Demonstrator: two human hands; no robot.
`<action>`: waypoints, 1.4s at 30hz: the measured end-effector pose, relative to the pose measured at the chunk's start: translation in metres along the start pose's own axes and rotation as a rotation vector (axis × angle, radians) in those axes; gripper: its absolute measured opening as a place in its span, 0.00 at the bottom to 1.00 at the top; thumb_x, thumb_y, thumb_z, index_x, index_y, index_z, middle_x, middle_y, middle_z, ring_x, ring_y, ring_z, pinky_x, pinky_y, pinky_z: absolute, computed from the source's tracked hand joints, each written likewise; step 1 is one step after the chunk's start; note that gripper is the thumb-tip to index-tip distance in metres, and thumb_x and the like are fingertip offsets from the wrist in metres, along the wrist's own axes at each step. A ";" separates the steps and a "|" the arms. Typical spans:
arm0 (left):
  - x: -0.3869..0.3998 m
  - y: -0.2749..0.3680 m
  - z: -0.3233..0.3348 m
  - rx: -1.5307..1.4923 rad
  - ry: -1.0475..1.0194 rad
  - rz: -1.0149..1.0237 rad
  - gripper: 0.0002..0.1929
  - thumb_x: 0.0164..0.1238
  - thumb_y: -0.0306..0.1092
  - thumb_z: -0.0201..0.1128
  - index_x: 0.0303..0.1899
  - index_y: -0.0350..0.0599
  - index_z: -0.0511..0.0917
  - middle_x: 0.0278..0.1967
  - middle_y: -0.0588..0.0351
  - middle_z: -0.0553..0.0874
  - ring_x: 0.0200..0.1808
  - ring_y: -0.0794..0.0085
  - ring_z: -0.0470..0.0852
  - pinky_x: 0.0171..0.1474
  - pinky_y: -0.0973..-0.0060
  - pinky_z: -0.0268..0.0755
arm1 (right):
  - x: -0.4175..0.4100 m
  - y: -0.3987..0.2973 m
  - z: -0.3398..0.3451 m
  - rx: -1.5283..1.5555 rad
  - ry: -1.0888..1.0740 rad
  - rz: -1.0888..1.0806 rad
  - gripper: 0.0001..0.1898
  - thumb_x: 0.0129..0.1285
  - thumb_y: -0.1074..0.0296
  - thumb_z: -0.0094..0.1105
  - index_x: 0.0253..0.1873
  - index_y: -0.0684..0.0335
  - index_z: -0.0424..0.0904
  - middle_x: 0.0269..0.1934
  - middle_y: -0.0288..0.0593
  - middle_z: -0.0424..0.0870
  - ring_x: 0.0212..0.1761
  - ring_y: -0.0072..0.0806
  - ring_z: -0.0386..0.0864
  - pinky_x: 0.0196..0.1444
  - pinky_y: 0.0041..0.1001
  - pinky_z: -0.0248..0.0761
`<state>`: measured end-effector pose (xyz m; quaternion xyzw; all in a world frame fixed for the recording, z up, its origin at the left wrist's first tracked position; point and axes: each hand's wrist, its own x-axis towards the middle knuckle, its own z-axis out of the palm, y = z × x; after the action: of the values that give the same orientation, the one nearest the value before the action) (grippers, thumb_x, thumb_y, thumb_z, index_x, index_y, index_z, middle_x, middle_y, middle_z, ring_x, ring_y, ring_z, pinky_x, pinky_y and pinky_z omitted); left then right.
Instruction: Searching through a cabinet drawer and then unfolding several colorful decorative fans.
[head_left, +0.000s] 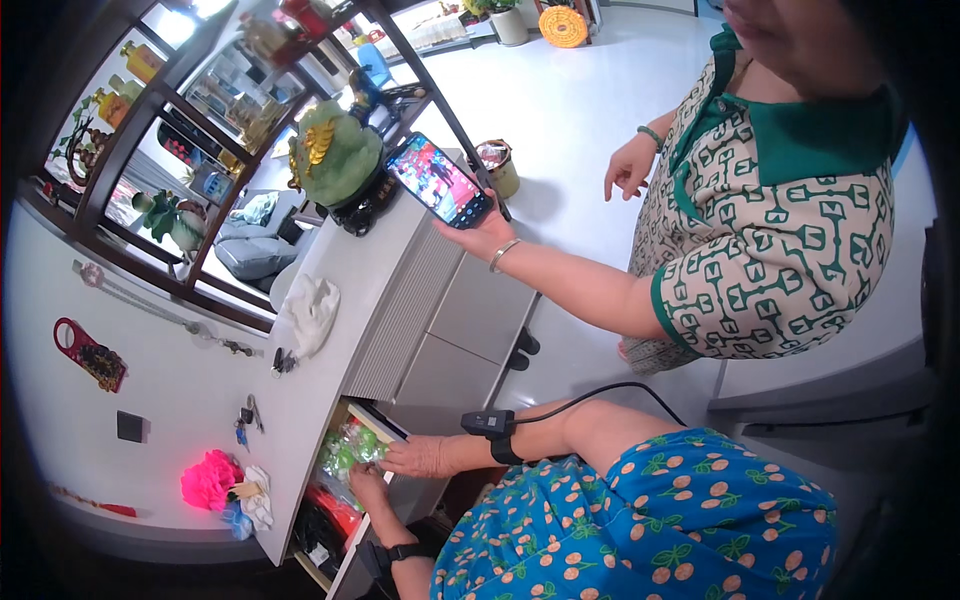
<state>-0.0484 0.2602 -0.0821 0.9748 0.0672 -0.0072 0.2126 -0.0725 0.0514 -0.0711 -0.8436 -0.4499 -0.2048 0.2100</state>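
A drawer (358, 534) stands pulled out of the white cabinet before me. Inside it lies a clear plastic bag (349, 448) with bright green pieces. My left hand (370, 487), its fingers bent together, grips the near side of this bag. Over the drawer's front edge reaches my right hand (418, 456); its fingertips touch the bag, but their grip is hidden. Red packaging (334, 508) and a black plastic bag (316, 529) fill the drawer's nearer end. A black device with a cable (487, 423) is strapped to my right forearm.
Beside me a person (772, 225) holds up a lit smartphone (439, 180). On the countertop (300, 405) lie a white cloth (311, 315) and keys (283, 363). A green carved ornament (334, 154) stands farther along. Dark wooden shelving (142, 142) rises behind; a pink flower (210, 480) is nearby.
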 end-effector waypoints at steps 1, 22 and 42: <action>-0.001 0.005 -0.003 -0.023 -0.025 -0.025 0.09 0.56 0.25 0.57 0.37 0.35 0.82 0.51 0.38 0.79 0.54 0.47 0.76 0.59 0.62 0.67 | -0.001 0.001 0.000 -0.017 0.005 -0.006 0.23 0.56 0.68 0.51 0.57 0.70 0.66 0.40 0.41 0.70 0.42 0.31 0.70 0.31 0.28 0.71; 0.000 -0.010 0.013 -0.054 0.174 0.178 0.08 0.52 0.25 0.54 0.31 0.33 0.80 0.35 0.37 0.80 0.39 0.47 0.79 0.46 0.60 0.71 | -0.003 0.000 -0.007 -0.019 0.043 -0.010 0.23 0.57 0.68 0.51 0.57 0.70 0.66 0.40 0.41 0.70 0.42 0.30 0.70 0.32 0.27 0.70; -0.001 -0.007 0.010 0.000 0.174 0.154 0.07 0.54 0.28 0.56 0.31 0.36 0.80 0.37 0.40 0.80 0.42 0.47 0.78 0.49 0.59 0.70 | 0.002 -0.003 -0.016 0.000 -0.033 0.022 0.24 0.56 0.68 0.52 0.58 0.70 0.65 0.40 0.41 0.70 0.43 0.31 0.71 0.33 0.27 0.69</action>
<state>-0.0505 0.2620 -0.0940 0.9740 0.0102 0.0941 0.2059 -0.0761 0.0458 -0.0566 -0.8518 -0.4439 -0.1885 0.2046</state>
